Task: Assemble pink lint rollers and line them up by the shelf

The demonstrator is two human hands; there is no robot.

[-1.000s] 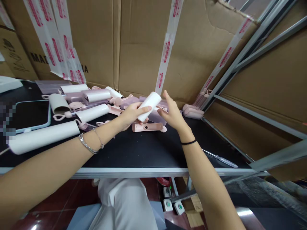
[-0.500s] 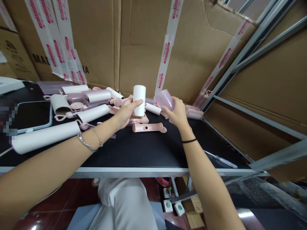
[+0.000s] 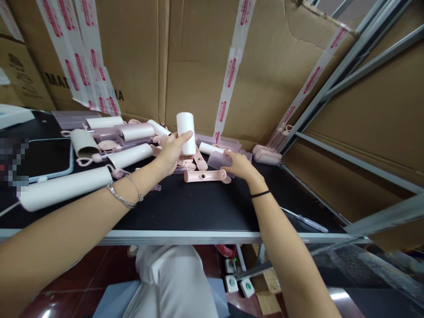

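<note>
My left hand (image 3: 174,150) is wrapped round a white cylindrical sleeve (image 3: 186,132), which it holds almost upright above the pile. My right hand (image 3: 241,167) is low over the black tabletop, its thumb and fingers about one end of a translucent purple cup (image 3: 216,160) that lies on its side. Some of those fingers are hidden. Between the hands, nearer to me, lies a pink handle-shaped part (image 3: 205,176) with a small dark hole. Just behind the purple cup is another white sleeve (image 3: 211,148), lying down.
White sleeves, pink parts and purple clear pieces crowd the left, including a long white cylinder (image 3: 66,187). A phone (image 3: 46,159) lies beside them. Pink pieces (image 3: 266,155) sit at the right back; a screwdriver-like tool (image 3: 306,220) lies front right. Cardboard (image 3: 195,66) backs the table.
My right hand has lowered the purple cup from the air onto the tabletop, moving slightly left. My left hand has shifted a little left and up with the white sleeve.
</note>
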